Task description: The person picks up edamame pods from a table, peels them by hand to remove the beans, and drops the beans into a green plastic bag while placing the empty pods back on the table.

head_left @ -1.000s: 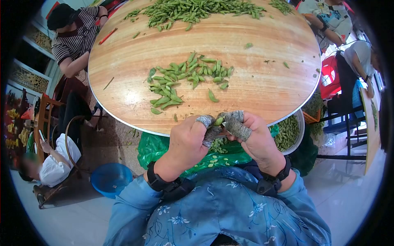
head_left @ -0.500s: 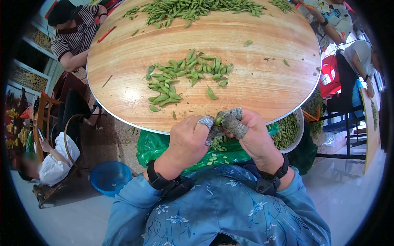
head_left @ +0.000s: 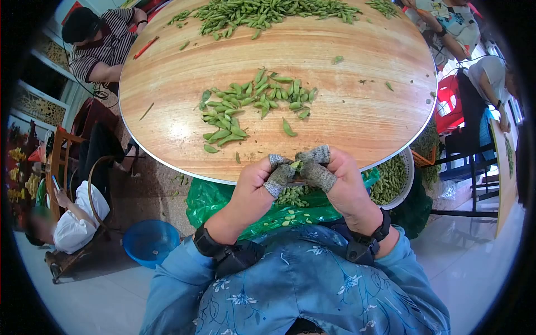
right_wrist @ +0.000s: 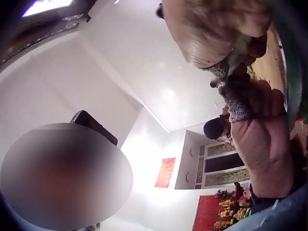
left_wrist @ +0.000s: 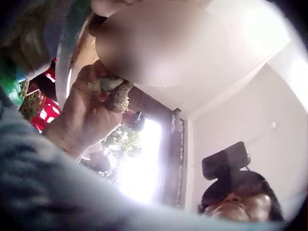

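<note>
Over the near table edge, in the head view, both hands meet at one green soybean pod (head_left: 296, 165). My left hand (head_left: 251, 190) pinches it from the left with thumb and finger, and my right hand (head_left: 353, 187) pinches it from the right. Grey knit covers sit on the thumbs and forefingers, hiding most of the pod. Just beyond the hands lies a loose pod (head_left: 288, 127), and behind it a small heap of pods (head_left: 223, 114). Below the hands, shelled beans (head_left: 294, 196) rest on a green plastic bag (head_left: 209, 204) at the lap.
The round wooden table (head_left: 357, 84) carries a large pod pile (head_left: 268, 14) at its far side and a red pen-like stick (head_left: 146, 47). A white basket of pods (head_left: 392, 181) stands at the right, a blue basin (head_left: 151, 243) on the floor left. Several people sit around.
The left hand has turned and its covered thumb and finger have shifted around the pod, spreading apart. The right hand stays nearly in place. Pods on the table have not moved.
</note>
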The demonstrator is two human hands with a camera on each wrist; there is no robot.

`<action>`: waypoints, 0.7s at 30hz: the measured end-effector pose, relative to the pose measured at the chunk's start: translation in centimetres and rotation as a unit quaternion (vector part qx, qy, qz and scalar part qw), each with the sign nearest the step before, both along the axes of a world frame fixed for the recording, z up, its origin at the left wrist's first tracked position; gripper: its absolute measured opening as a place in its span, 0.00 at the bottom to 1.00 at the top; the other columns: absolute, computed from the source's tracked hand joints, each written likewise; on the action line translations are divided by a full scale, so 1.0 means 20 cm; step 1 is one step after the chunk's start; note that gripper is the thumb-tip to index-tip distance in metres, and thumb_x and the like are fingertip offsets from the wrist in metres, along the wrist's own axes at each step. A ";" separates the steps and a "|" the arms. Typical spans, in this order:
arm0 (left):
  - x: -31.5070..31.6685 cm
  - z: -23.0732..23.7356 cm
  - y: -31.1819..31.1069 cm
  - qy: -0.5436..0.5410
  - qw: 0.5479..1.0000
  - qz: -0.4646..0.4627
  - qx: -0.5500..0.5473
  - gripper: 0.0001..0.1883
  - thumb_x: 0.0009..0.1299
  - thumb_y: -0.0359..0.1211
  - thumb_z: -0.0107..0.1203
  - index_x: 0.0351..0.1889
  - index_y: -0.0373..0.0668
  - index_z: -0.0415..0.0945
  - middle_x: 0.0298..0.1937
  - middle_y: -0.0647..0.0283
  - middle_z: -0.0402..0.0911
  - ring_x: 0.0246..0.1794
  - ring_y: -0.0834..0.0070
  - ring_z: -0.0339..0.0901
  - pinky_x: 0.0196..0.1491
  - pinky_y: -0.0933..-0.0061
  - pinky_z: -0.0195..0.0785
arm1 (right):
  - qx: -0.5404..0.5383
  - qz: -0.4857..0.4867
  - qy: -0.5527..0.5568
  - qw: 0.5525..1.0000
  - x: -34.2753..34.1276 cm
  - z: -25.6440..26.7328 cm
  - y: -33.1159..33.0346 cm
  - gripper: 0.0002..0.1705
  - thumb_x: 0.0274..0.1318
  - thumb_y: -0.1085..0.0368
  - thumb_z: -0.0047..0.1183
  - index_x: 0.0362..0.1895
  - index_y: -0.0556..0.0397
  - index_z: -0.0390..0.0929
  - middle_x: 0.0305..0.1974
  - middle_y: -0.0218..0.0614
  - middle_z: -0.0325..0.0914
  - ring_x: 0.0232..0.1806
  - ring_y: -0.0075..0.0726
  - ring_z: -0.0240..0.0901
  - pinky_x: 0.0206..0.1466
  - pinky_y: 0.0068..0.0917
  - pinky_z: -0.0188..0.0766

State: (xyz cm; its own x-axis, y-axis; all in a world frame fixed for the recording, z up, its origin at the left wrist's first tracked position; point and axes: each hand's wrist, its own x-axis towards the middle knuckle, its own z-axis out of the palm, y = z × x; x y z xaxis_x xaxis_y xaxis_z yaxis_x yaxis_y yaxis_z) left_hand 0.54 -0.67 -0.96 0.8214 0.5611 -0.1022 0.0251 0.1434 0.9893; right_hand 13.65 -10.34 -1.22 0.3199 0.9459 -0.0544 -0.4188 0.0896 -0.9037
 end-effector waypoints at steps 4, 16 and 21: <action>0.00 0.07 0.02 0.053 0.923 0.034 0.380 0.09 0.52 0.27 0.55 0.32 0.40 0.74 0.23 0.60 0.71 0.23 0.68 0.69 0.24 0.75 0.60 | -0.026 -0.016 -0.068 0.997 0.01 0.02 0.00 0.07 0.50 0.74 0.47 0.35 0.61 0.69 0.30 0.31 0.72 0.32 0.21 0.68 0.36 0.18 0.66; -0.01 0.10 0.04 0.062 0.970 0.006 0.236 0.10 0.52 0.24 0.55 0.33 0.38 0.74 0.25 0.61 0.76 0.22 0.80 0.71 0.24 0.80 0.62 | -0.020 -0.019 -0.157 0.987 0.00 0.05 0.00 0.05 0.49 0.75 0.47 0.33 0.62 0.69 0.29 0.32 0.73 0.32 0.20 0.68 0.34 0.19 0.67; 0.00 0.06 0.04 0.037 0.977 0.000 0.212 0.11 0.53 0.24 0.57 0.34 0.34 0.71 0.23 0.66 0.74 0.24 0.86 0.68 0.25 0.83 0.63 | -0.010 -0.005 -0.128 0.992 0.00 0.02 0.01 0.06 0.49 0.74 0.47 0.34 0.62 0.69 0.30 0.32 0.73 0.31 0.20 0.68 0.34 0.19 0.67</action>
State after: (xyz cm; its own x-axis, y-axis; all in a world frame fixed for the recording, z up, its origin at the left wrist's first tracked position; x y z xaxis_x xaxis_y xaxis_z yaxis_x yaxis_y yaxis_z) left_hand 0.47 0.09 0.16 0.8206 0.5657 0.0812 0.0982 -0.2794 0.9551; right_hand 13.70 -10.22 -0.80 0.3346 0.9423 0.0100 -0.1754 0.0727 -0.9818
